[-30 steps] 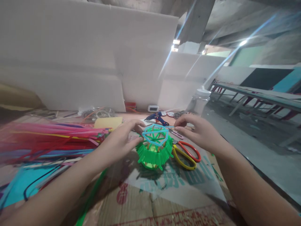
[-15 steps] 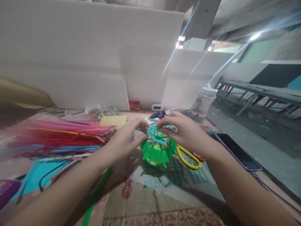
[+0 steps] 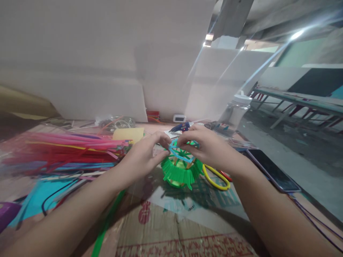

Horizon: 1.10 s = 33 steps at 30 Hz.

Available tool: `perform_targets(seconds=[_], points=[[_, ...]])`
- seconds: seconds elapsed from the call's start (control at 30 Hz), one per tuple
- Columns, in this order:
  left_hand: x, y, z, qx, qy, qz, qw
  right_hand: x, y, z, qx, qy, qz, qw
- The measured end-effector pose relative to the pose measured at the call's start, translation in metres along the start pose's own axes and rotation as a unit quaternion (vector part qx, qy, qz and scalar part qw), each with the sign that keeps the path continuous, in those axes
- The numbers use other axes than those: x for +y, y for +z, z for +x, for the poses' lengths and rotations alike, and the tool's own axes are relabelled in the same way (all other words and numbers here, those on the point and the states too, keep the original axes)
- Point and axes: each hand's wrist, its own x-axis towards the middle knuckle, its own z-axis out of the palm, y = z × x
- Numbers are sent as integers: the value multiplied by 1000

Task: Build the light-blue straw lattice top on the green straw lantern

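Note:
A small round craft piece [image 3: 179, 175] with a green fringed skirt and green spokes stands on the printed cardboard. At its top is a light-blue ring of bent strips [image 3: 180, 156]. My left hand [image 3: 151, 150] pinches the ring's left edge between thumb and fingers. My right hand [image 3: 202, 142] has its fingers bent and pressed together over the ring's right and back side. The right fingertips partly cover the ring, so their exact grip is hard to see. Just right of the fringe lie yellow-handled scissors [image 3: 216, 181], half under my right hand.
Pink, red and blue pipe cleaners [image 3: 72, 150] lie at the left near a yellow paper piece [image 3: 128, 135]. Behind my hands is a dark blue glue gun [image 3: 180, 127]. A phone [image 3: 272, 170] and a clear bottle [image 3: 237, 110] stand to the right. White boards [image 3: 107, 60] rise behind.
The camera view has shifted slightly. Both hands stay at the blue ring, and the ring sits a little differently under the right fingers.

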Motion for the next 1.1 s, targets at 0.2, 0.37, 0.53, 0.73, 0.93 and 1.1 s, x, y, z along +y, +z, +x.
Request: perform_targets(seconds=[0.2, 0.37, 0.53, 0.73, 0.93, 1.1], points=[[1, -1, 0, -10, -13, 9, 1000, 2, 1, 1, -4, -11, 7, 1000], [2, -1, 0, -19, -25, 11, 999, 1, 3, 2, -2, -18, 15, 1000], [2, -1, 0, -20, -28, 12, 999, 3, -5, -1, 10, -24, 25, 999], [-1, 0, 0, 4, -13, -6, 1000, 17, -22, -12, 78, -16, 40, 996], [0, 1, 0, 2, -16, 14, 1000, 24, -24, -16, 57, -16, 21, 998], [-4, 2, -1, 8, -15, 24, 1000, 33, -37, -21, 44, 37, 36, 998]])
